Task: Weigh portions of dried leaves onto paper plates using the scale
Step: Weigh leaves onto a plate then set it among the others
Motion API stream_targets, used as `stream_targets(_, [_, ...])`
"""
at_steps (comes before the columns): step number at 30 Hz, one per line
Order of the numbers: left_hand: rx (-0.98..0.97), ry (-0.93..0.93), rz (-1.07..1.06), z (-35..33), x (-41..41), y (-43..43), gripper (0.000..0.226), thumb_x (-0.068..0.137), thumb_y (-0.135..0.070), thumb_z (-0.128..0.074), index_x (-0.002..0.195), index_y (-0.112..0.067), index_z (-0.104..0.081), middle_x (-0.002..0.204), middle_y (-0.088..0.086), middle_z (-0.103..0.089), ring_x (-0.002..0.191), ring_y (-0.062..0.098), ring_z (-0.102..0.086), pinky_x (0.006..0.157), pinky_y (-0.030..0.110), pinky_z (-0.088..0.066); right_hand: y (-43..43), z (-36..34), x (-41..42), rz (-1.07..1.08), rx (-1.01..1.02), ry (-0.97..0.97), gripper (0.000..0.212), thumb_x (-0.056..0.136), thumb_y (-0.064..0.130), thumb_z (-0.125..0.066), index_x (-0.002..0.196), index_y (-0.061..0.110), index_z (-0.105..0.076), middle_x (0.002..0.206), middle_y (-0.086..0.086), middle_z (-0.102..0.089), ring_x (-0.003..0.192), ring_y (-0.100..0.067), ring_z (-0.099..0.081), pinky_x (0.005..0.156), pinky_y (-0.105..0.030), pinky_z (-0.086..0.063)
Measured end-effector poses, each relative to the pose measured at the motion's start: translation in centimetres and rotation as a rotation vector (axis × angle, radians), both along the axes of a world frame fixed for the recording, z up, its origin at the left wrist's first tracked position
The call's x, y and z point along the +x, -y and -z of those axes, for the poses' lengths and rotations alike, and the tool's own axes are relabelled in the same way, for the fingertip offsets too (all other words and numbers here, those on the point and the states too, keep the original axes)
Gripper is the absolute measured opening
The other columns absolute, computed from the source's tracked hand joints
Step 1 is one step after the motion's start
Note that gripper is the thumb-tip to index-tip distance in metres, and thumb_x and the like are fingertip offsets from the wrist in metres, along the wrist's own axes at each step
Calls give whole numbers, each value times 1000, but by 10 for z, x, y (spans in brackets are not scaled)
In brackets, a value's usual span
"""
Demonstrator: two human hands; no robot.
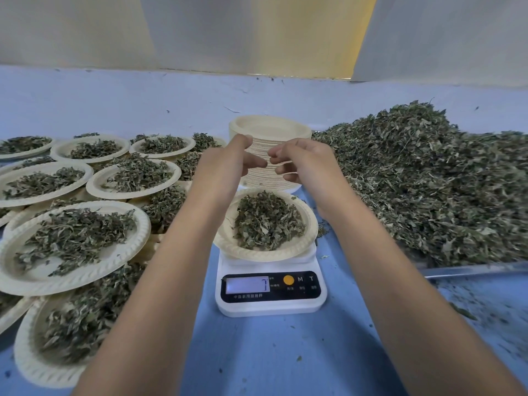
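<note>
Grip half-curled on both left hand [228, 160] and right hand [301, 161] at the stack's [271, 130] side, hold unclear, while the plate [257, 254] on the scale [271, 308] just beneath could be knocked by a wrist, spilling leaves [267, 221].

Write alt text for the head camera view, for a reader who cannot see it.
The person's left hand and right hand reach past a white digital scale bearing a paper plate of dried leaves, fingertips nearly meeting before a stack of empty paper plates. Filled plates crowd the left; a big leaf heap lies to the right.
</note>
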State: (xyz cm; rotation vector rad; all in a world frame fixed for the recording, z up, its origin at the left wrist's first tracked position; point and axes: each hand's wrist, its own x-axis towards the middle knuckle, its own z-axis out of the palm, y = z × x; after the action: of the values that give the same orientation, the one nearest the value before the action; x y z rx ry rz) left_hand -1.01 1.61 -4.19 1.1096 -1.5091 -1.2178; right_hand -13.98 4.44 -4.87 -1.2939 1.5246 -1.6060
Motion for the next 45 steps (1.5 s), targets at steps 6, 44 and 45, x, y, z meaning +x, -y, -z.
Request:
stream_targets(6, [16, -35, 41, 0, -1, -1, 35, 94, -33, -47, 81, -13, -73, 82, -4, -75, 88, 9, -67, 86, 27, -45, 0, 0, -1, -15, 4, -22, 23, 89, 5, -49, 76, 15, -66, 77, 2, -65, 61, -5, -55, 60, -16, -44])
stream_targets(44, [371, -617, -119, 52, 30, 5, 46, 99, -23, -43, 140, -2, -39, 143, 12, -45, 132, 21, -42, 109, 30, -31, -15, 48, -12, 133, 15, 336, 36, 98, 13, -40, 129, 2, -56, 128, -9, -61, 119, -17, -56, 100, -23, -40])
stream_targets(45, [379, -609, -116, 52, 29, 5, 46, 99, -23, -43, 141, -3, -39, 144, 12, -45, 133, 20, -42, 109, 30, -31, -15, 48, -12, 134, 12, 337, 36, 97, 13, -41, 128, 3, -57, 128, -8, -61, 119, -16, -56, 100, -22, -40])
